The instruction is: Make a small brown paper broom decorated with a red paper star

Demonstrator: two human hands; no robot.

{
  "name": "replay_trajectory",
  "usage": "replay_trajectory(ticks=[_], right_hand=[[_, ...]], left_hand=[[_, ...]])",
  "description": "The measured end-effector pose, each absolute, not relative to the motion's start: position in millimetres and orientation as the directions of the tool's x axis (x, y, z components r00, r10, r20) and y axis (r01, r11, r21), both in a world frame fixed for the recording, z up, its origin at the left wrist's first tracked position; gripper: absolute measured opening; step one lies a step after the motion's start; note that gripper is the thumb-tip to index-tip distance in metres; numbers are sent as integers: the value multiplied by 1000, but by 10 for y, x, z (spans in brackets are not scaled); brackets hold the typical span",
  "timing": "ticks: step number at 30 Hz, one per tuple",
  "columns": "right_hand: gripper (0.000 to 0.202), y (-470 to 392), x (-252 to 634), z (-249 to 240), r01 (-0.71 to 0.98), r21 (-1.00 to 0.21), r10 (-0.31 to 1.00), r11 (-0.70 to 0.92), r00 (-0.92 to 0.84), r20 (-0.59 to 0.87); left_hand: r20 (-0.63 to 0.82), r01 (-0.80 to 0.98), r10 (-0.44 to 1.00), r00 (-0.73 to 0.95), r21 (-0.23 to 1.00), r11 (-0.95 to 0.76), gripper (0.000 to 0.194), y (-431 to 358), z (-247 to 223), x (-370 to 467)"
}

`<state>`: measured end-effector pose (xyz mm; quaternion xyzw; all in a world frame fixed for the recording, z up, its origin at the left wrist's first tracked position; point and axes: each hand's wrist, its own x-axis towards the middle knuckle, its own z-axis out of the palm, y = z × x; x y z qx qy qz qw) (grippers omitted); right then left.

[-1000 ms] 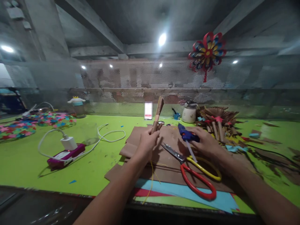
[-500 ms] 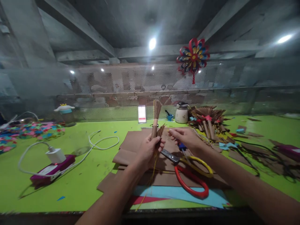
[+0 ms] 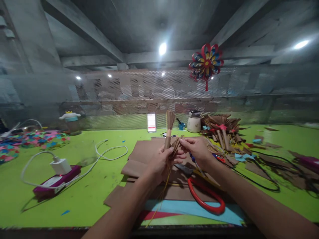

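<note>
My left hand (image 3: 165, 161) holds a rolled brown paper piece (image 3: 169, 131) upright, its top end fringed, together with a folded, pleated brown paper piece (image 3: 176, 146). My right hand (image 3: 195, 146) pinches the upper right edge of the pleated piece between thumb and fingers. A yellow string (image 3: 165, 186) hangs below my left hand. Under both hands lie brown paper sheets (image 3: 139, 152). Large scissors with a red and yellow handle (image 3: 206, 199) rest on the sheets, partly hidden by my right forearm. Light blue paper (image 3: 194, 209) lies at the near edge.
A purple power strip (image 3: 72, 172) with a white charger and cable is at the left, near colourful paper stars (image 3: 45, 139). A phone (image 3: 152, 122) and a white jar (image 3: 194, 122) stand at the back. Fringed paper bundles (image 3: 221, 127) and black cords (image 3: 264, 182) lie right.
My right hand has moved onto the pleated piece, which is now more spread out. The left hand's fingers have opened slightly and moved a little right with the roll.
</note>
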<state>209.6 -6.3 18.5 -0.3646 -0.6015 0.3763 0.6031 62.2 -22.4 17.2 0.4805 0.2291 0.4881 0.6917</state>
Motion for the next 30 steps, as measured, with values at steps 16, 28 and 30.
replay_trajectory(ticks=[16, 28, 30], right_hand=[[36, -129, 2184, 223, 331, -706, 746, 626, 8, 666], [33, -161, 2212, 219, 155, -789, 798, 594, 10, 603], [28, -142, 2209, 200, 52, -829, 830, 556, 25, 558]], left_hand=[[132, -424, 929, 346, 905, 30, 21, -183, 157, 623], [101, -466, 945, 310, 883, 58, 20, -161, 153, 602], [110, -465, 944, 310, 884, 50, 19, -157, 151, 602]])
